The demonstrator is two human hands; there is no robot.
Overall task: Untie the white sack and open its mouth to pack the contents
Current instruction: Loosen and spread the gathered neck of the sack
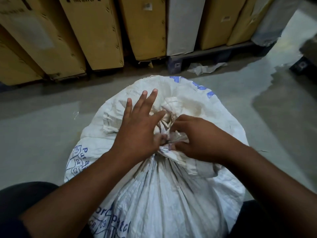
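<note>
Fills the lower centre of the frame, between two dark-trousered knees (22, 200) at the bottom corners: a white woven plastic sack (163, 194), bulging and rounded, with crinkled weave, blue printed letters and grid marks, and brownish stains near the top. Narrows into tight radiating pleats at a knot (164, 143) in mid-frame, then flares again into a loose, creased mouth flap toward upper centre. Runs its long axis up the frame, from the bottom edge to the flap, mouth end pointing away toward the cartons. Upright or leaning: cannot tell from this angle.

Reaches in from lower left, forearm bare: the left hand (140, 127), back upward, lying over the flap just left of the knot. Spreads its fingers (145, 98) straight and apart over the fabric, with the thumb bent down against the knot.

Comes in from lower right: the right hand (197, 140), knuckles up, fingers curled together, tips pinching the bunched fabric of the knot. Nearly touches the left thumb there.

Sits on a smooth grey concrete floor (42, 126), glossy at right. Across the top: tall brown cardboard cartons (96, 31) standing side by side, one white carton (183, 26) among them, those right of centre on a dark pallet (205, 55). Just below the pallet, a crumpled scrap of clear plastic (204, 67).
</note>
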